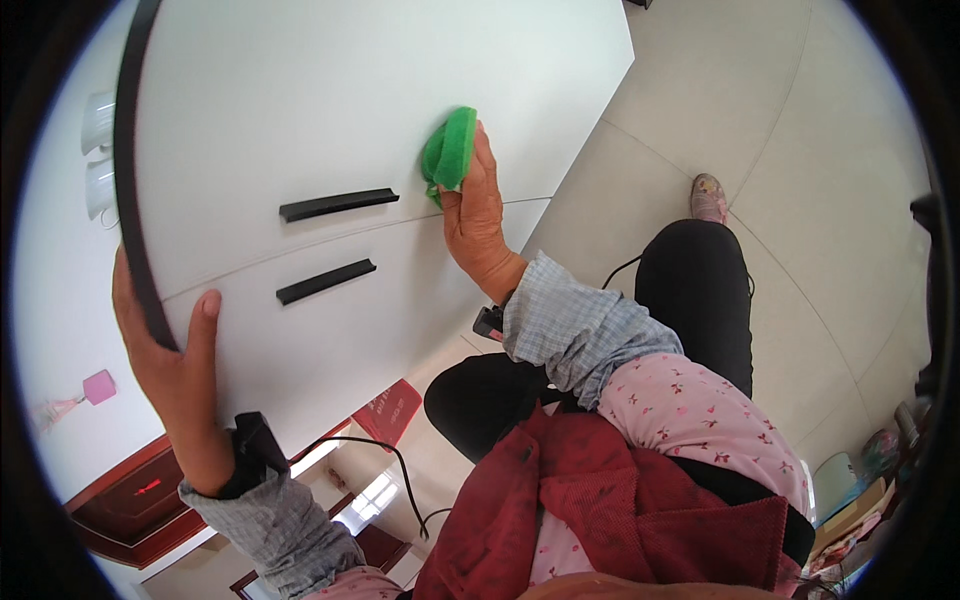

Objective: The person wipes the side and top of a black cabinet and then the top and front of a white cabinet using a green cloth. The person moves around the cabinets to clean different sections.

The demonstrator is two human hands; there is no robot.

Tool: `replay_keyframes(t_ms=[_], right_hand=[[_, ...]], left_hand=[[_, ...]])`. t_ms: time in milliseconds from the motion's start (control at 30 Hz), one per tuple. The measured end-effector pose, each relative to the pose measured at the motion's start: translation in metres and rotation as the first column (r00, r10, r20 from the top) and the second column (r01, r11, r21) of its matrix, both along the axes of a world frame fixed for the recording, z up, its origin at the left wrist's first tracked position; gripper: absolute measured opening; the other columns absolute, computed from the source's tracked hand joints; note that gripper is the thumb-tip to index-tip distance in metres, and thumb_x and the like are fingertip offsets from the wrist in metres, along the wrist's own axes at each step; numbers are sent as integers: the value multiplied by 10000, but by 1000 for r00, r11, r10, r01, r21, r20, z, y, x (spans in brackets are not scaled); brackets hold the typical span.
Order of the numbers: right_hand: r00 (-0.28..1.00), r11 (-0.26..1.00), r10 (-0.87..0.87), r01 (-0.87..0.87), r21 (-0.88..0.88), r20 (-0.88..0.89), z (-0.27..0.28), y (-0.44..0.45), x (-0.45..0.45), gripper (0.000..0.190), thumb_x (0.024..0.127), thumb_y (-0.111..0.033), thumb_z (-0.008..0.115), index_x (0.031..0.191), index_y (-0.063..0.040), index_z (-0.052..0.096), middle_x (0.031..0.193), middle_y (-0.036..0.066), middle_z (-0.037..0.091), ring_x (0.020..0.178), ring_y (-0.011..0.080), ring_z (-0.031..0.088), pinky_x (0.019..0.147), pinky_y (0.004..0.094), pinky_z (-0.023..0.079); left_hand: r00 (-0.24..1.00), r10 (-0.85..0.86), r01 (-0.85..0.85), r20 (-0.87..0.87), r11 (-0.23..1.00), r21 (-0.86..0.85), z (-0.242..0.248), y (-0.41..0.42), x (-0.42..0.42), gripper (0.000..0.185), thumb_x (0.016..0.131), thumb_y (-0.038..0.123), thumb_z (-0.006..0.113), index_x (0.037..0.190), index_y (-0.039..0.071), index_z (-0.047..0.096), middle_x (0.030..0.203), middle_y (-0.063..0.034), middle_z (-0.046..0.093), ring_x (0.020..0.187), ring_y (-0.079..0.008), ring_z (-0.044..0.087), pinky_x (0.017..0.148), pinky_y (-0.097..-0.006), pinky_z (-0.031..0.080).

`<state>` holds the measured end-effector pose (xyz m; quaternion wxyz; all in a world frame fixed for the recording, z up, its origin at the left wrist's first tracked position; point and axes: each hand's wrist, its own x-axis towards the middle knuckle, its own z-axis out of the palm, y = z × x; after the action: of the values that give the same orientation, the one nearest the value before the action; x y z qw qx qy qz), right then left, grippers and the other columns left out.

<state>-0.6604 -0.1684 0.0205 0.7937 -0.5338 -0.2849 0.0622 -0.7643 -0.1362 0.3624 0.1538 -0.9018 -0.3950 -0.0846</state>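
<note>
A folded green cloth (451,154) is in my right hand (477,210), pressed against a white cabinet door (337,105). My left hand (172,360) grips the cabinet's dark top edge (135,187), thumb on the front face and fingers over the top. Between my hands are two black bar handles, one on the upper door (339,205) and the other on the adjoining door (326,281). A thin seam runs between the doors, passing beside the cloth. Part of the cloth is hidden under my right fingers.
White cups (99,124) stand on the cabinet top by its edge. A red printed bag or box (388,412) lies near the cabinet's lower corner. A black cable (405,480) hangs near my left arm. Pale floor tiles (750,90) extend to the right; several items (847,517) sit at lower right.
</note>
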Motion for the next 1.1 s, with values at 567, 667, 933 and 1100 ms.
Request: replay_keyframes(t_ms=[567,667,933,1100], right_hand=[[595,921,-372,141,-362,-712,-190,32,55,441,1079,-222,439,1463,-19,355,1339,174,532,1183,290,526,1031,375,411],[479,940,-306,15,-341,-823,-253,22,39,397,1079,-219,433,1444,-83,359,1331,140,528,1155,245,538,982,382,448],[52,951,-216,-217,-222,-975,-271,1,-8,332,1074,-271,411,1377,-142,372,1266,93,543,1071,231,559,884,395,513],[94,925,-197,-311,-217,-976,-192,-11,-25,422,1054,-340,435,1415,-139,355,1335,127,537,1134,247,544,907,392,488]], left_hand=[[904,405,-420,134,901,111,2,-22,-24,987,803,491,825,1544,45,350,1447,-245,492,1276,-411,531,1034,-484,483],[905,411,-421,110,902,93,7,-22,-27,1040,793,522,820,1567,57,303,1456,-260,478,1270,-432,538,986,-502,530],[960,259,-257,110,966,-34,4,-24,-11,899,853,409,799,1540,46,347,1406,-241,521,1207,-361,586,964,-449,528],[997,-19,19,-69,1000,1,11,-7,-10,786,835,280,822,1485,53,442,1413,-174,547,1249,-318,578,1038,-414,480]])
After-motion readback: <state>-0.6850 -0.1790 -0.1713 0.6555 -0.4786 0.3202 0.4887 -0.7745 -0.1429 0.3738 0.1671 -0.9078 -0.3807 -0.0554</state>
